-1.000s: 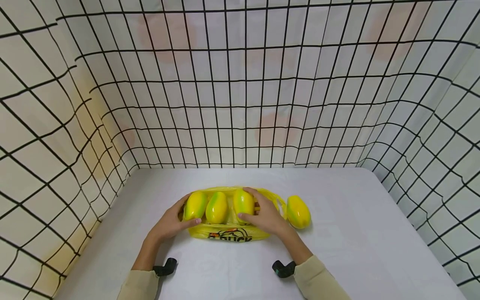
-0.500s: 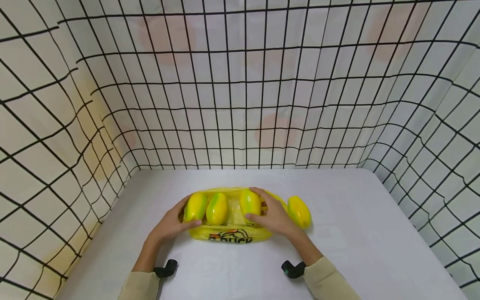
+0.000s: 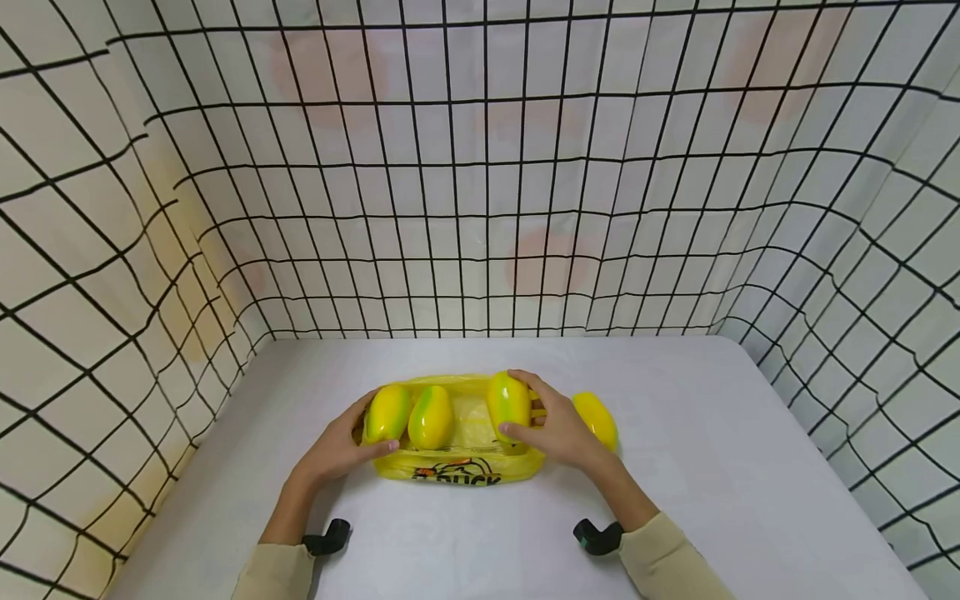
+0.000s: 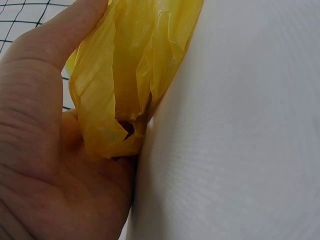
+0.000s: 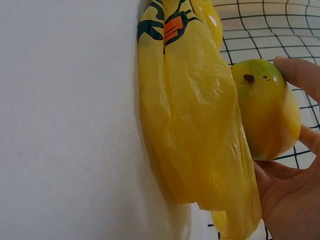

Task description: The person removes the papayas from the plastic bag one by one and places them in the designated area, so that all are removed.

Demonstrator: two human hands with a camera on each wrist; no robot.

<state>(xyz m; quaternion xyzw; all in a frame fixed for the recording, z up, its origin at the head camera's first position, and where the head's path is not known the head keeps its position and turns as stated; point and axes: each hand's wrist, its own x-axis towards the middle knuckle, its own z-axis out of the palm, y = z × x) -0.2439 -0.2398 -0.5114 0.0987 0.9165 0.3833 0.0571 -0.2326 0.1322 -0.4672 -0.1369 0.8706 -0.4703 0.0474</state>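
Note:
A yellow plastic bag (image 3: pixel 525 469) with dark duck lettering lies with its mouth spread wide on the white table. Two yellow-green mangoes, a left mango (image 3: pixel 388 412) and a middle mango (image 3: pixel 431 419), sit inside it. My left hand (image 3: pixel 335 448) grips the bag's left end, thumb along the front rim; its other fingers are mostly hidden behind the plastic. At the bag's right end my right hand (image 3: pixel 561 427) holds a third mango (image 3: pixel 507 400) between thumb and fingers. In the right wrist view this mango (image 5: pixel 265 110) shows above the bag's edge (image 5: pixel 200 150).
Another mango (image 3: pixel 597 420) lies on the table (image 3: pixel 720 467) just right of the bag, partly behind my right hand. A black grid net (image 3: pixel 487 217) over pale walls encloses the back and sides. Black wrist cameras sit at both sleeves.
My right hand has moved to the right and slightly up with its mango, widening the gap to the middle mango. The left hand keeps its place at the bag's left end.

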